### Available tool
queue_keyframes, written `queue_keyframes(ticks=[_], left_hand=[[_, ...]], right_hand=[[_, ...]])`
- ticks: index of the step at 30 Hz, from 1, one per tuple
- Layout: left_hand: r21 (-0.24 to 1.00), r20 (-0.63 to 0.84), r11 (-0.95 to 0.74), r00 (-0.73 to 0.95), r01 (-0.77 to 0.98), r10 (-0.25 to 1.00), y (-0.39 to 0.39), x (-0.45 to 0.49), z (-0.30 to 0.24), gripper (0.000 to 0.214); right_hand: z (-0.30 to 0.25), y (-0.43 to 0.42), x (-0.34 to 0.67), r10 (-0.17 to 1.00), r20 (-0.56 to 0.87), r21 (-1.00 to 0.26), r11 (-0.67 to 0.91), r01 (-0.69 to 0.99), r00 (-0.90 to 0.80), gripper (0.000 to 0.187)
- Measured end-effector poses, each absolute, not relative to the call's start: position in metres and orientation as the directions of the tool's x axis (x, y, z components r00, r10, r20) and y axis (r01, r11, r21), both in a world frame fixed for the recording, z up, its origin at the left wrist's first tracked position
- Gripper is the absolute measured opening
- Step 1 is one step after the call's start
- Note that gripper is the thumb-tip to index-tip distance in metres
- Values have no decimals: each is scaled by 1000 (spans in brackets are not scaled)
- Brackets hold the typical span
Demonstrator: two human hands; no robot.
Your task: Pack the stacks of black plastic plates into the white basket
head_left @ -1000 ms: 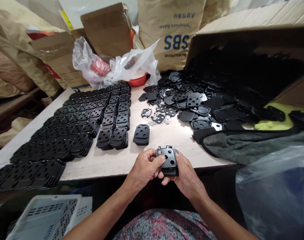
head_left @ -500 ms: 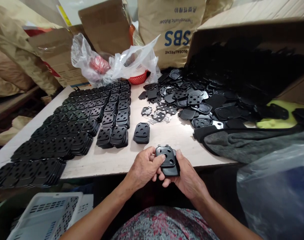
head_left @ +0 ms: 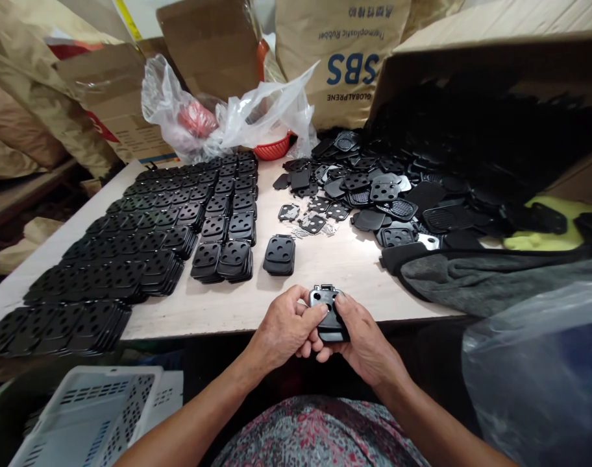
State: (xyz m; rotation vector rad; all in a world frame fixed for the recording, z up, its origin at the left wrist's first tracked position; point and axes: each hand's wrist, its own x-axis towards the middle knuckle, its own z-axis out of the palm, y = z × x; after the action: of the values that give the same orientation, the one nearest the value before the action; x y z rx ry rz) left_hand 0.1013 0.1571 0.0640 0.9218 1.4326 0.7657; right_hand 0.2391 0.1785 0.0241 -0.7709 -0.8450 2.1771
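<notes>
— So, where's the part, any room round it?
— Holed plate (head_left: 333, 320) sits over a second black piece (head_left: 335, 336), both at the tabletop's (head_left: 325, 266) near edge. Left hand (head_left: 286, 329) pinches the plate's left side, right hand (head_left: 367, 340) grips the pair's right side. Open surface runs ahead of them, between the lone stack (head_left: 279, 255) and grey cloth (head_left: 446, 275).
— Delta vs half a second ago?
— Lower piece stuck out to the right; now nearly lined up, showing mostly below. Right thumb has moved onto the plate's upper right. Rows of stacks (head_left: 154, 240) unchanged.
— Blind spots?
— Underside grip mostly hidden, can't read finger contact. Carton (head_left: 495, 29) interior too dark. Carton and white basket (head_left: 147, 402) run out of view.
</notes>
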Motion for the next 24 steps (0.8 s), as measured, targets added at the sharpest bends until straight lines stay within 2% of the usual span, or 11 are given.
queue_keyframes(ticks=[5, 8, 10, 16, 24], left_hand=[[902, -399, 394, -5, 174, 917, 153, 92, 59, 31], [934, -319, 322, -42, 156, 947, 153, 86, 59, 31], [937, -318, 320, -38, 139, 947, 153, 85, 60, 29], [936, -327, 333, -71, 117, 942, 149, 93, 62, 27], [954, -271, 276, -56, 117, 961, 149, 95, 73, 34]], right_hand=[[21, 176, 243, 771, -278, -836, -488, -251, -573, 43], [24, 175, 245, 778, -276, -895, -422, -144, -564, 45], [26, 174, 245, 773, -267, -912, -396, -109, -576, 45], [28, 171, 248, 782, -199, -950, -301, -78, -591, 43], [34, 166, 249, 779, -170, -949, -295, -114, -604, 50]])
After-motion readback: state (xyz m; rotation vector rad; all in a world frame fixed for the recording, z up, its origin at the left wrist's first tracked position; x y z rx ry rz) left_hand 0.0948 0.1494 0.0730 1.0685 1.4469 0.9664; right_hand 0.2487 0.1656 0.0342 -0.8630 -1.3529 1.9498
